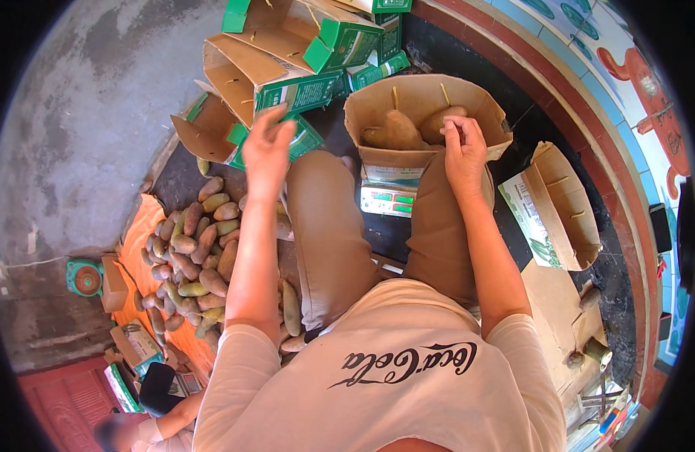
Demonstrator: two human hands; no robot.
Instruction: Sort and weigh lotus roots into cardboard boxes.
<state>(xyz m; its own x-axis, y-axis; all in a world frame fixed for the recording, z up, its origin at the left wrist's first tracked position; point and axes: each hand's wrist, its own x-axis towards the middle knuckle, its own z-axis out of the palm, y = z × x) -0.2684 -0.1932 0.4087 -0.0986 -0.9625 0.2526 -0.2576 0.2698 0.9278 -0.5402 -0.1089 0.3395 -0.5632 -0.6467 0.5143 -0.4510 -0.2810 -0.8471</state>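
Observation:
My left hand is raised above my left knee, slightly blurred, its bent fingers apart and nothing seen in them. My right hand is at the near right rim of an open cardboard box, thumb and fingertips drawn together. Whether they pinch something small is hidden. Inside the box lie large oblong brown tubers, and yellowish strips stick out of its far wall. Below the box, between my knees, shows a scale with a lit green display.
At left, a heap of brown and greenish tubers lies partly on an orange sheet. Several open green-and-brown boxes lean together at far left. Another open box stands at right. Another person is at lower left.

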